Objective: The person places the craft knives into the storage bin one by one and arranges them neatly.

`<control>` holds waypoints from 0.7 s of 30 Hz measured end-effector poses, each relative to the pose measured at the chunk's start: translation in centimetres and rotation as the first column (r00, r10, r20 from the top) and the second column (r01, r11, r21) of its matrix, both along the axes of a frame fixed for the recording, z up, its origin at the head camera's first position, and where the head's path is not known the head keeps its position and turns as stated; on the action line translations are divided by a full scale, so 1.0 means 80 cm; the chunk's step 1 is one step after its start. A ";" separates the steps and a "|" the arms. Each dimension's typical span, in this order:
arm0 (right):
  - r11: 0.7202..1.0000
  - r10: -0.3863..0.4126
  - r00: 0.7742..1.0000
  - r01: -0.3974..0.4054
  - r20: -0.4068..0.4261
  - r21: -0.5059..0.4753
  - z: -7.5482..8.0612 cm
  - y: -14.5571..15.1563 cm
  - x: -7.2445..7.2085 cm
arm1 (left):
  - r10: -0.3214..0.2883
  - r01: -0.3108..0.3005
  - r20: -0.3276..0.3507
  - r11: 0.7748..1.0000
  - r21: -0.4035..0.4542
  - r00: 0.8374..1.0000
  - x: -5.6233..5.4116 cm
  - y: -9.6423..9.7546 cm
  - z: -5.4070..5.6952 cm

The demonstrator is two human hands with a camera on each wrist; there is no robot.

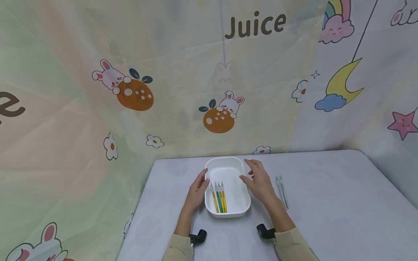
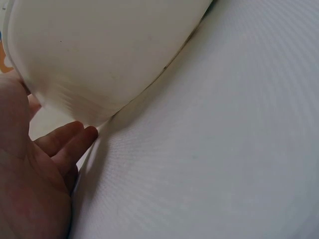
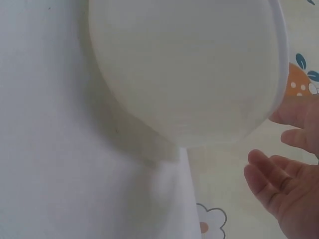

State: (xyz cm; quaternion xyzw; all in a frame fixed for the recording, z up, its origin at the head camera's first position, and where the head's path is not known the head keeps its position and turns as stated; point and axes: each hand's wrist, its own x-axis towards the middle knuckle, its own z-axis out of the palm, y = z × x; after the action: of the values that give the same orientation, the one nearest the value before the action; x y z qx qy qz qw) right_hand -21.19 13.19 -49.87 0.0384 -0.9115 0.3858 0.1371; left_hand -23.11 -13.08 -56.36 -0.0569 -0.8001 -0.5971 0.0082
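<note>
A white rectangular tray (image 1: 236,206) with rounded corners stands near the table's far edge. Inside it, on the left, several small forks (image 1: 219,197) with yellow and green handles lie side by side, tines away from me. My left hand (image 1: 196,192) holds the tray's left side, thumb at the rim and fingers along the outer wall. The left wrist view shows its fingertips (image 2: 92,132) low against that wall. At the right side, my right hand (image 1: 261,181) has its thumb at the rim, while its other fingers (image 3: 264,181) stand spread and away from the wall.
Two plain silvery forks (image 1: 282,192) lie on the white-covered table (image 1: 326,206) to the right of my right hand. A printed curtain (image 1: 183,119) hangs behind the table and on the left. Black wrist mounts (image 1: 198,237) sit at both sleeves.
</note>
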 end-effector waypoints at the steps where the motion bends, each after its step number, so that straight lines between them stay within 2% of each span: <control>1: 1.000 -0.001 1.000 0.001 0.003 0.000 -0.001 0.002 0.000 | -0.001 0.001 -0.003 1.000 0.002 1.000 0.000 0.000 0.000; 10: 1.000 -0.028 0.999 0.027 0.039 0.015 -0.005 0.019 -0.004 | 0.010 -0.009 0.021 1.000 -0.004 1.000 0.000 0.000 0.001; 21: 1.000 -0.021 0.999 0.021 0.038 0.020 -0.007 0.038 -0.004 | 0.013 -0.012 0.018 1.000 -0.017 1.000 -0.002 0.000 -0.001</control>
State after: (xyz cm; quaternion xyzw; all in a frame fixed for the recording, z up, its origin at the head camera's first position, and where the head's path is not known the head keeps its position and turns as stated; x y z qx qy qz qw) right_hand -21.51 16.24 -50.44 0.0227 -0.9180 0.3763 0.1234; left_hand -23.23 -13.04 -56.44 -0.0466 -0.8054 -0.5909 0.0044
